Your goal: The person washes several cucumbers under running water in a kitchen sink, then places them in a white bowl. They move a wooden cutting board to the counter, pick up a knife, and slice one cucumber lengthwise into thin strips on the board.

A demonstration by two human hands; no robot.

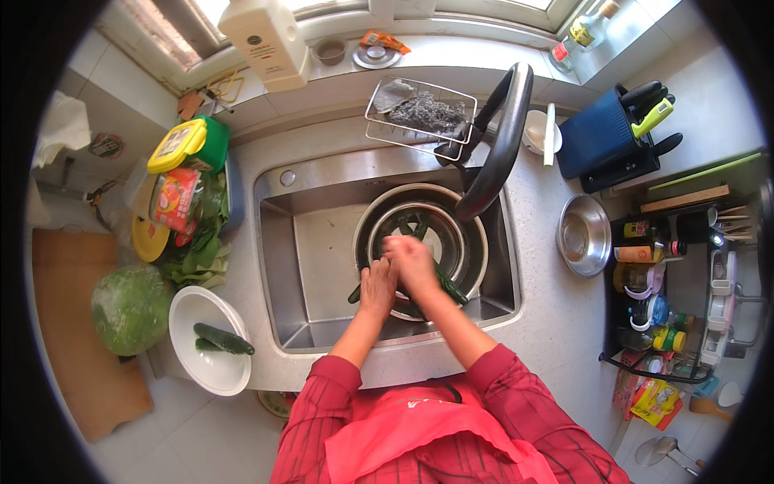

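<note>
Both my hands are close together over nested steel basins point(481, 260) in the sink. My left hand point(379, 284) is curled around a cucumber point(354, 295), whose dark green end sticks out on its left side. Touching or nearly touching it, my right hand point(413, 263) is blurred, with its fingers bent; whether it grips the same cucumber is hidden. Another cucumber point(450, 287) slants against the basin side beside my right wrist. More dark green cucumbers point(414, 225) lie inside the inner basin, partly behind my fingers.
A black faucet point(499, 163) arches over the basin's right side. Left of the sink are a white bowl point(199, 366) with two cucumbers, a winter melon point(130, 310) and leafy greens point(202, 257). A steel bowl point(598, 230) and a knife block point(595, 136) stand right.
</note>
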